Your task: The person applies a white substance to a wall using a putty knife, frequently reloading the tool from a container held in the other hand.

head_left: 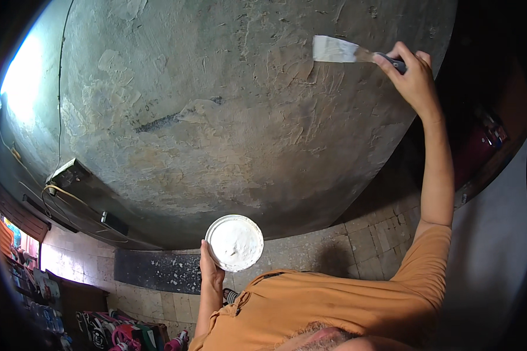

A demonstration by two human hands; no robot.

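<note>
1. Right hand [413, 76]: fingers pinching handle of wide metal putty knife, blade [335, 49] white-smeared, toward grey-green plaster wall's [187, 152] upper right edge. Shallow angle, even pressure advisable.
2. Left hand [209, 266]: thumb against round white tub [260, 234] of white paste [234, 243], wall's lower edge; other fingers hidden. Keep level.

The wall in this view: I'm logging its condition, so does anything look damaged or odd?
Yes. The grey wall is rough and patchy, with raised ridges, and a dark streak left of its middle stands out against the paler surface. Below, the dark slab is speckled white; I can't tell whether that is spilled material.
</note>
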